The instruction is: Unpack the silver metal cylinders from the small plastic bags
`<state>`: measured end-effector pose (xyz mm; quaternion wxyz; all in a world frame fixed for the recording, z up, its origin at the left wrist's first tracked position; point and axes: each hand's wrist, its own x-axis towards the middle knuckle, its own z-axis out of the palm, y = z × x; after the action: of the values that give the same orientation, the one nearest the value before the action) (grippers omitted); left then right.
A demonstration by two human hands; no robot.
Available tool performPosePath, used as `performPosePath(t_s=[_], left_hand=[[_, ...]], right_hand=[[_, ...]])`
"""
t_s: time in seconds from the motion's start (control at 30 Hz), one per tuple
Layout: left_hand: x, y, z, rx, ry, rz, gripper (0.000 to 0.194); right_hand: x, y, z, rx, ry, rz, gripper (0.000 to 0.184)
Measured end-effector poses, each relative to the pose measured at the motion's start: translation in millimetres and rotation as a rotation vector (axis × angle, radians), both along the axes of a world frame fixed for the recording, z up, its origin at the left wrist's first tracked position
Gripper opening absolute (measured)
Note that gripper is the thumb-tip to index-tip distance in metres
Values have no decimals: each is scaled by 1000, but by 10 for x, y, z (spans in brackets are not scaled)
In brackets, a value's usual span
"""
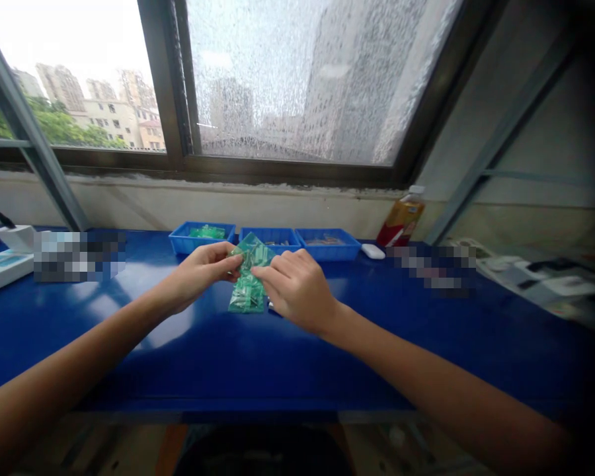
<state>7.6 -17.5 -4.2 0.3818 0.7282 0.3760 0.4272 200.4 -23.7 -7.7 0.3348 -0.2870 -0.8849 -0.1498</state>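
Observation:
Over the middle of the blue table I hold a small green see-through plastic bag (254,251) in front of me. Its contents look like small metal pieces, too blurred to name. Thumb and fingers of my left hand (201,271) pinch the bag's left edge. My right hand (297,287) is closed at the bag's right side, its fingertips pressed on the plastic. Just below, a second green plastic bag (246,297) lies on the table, its upper part hidden by the held one. A small pale object, mostly covered, shows beneath my right hand.
Three blue trays stand along the back: a left tray (178,246) with green bags, a middle tray (293,237) and a right tray (327,252) with small parts. A drink bottle (401,218) and a white mouse-like object (373,251) are right of them. A window lies behind.

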Motion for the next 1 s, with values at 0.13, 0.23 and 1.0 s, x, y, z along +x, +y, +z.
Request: performPosePath(t_s=[0.13, 0.23, 1.0], left_hand=[[-34, -100, -15, 522, 231, 247, 9], [-49, -63, -66, 922, 329, 250, 15], [34, 116, -189, 569, 281, 196, 15]], right_hand=[[-48, -63, -8, -587, 349, 76, 27], [-49, -48, 6, -1071, 655, 183, 39], [108, -23, -163, -369, 386, 7, 32]])
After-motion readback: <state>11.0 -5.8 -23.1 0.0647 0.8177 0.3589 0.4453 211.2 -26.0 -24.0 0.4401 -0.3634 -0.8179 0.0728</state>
